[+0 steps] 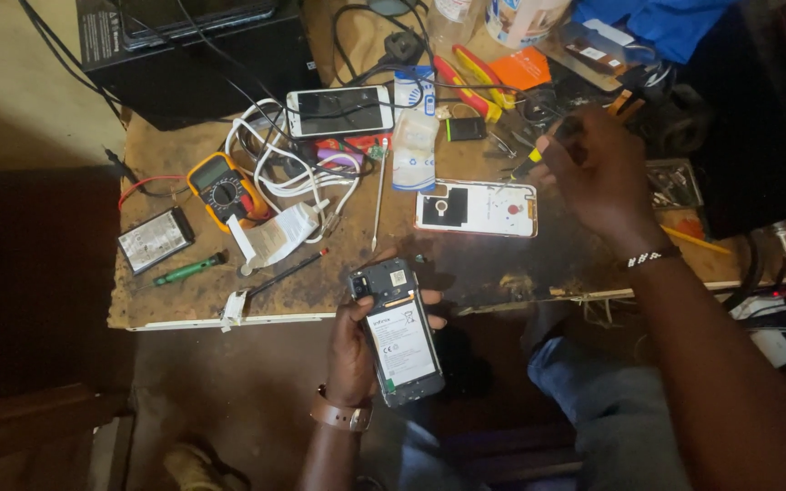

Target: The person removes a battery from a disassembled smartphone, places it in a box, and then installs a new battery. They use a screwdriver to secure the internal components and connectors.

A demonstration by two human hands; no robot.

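With our left hand (354,350) gripping the opened phone (398,335) just off the desk (320,282) edge, and our right hand's (598,173) fingers closed on a screwdriver (528,164), a loosened grip could drop the phone to the floor.

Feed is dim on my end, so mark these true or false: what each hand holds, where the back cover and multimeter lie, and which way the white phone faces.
1. The left hand holds an opened phone with its battery showing. True.
2. The right hand is empty. False: it grips a small screwdriver over the workbench.
3. The removed back cover lies on the bench, inner side up. True.
4. The yellow multimeter sits at the right end of the bench. False: it is toward the left end.
5. A white phone lies screen up among cables. True.
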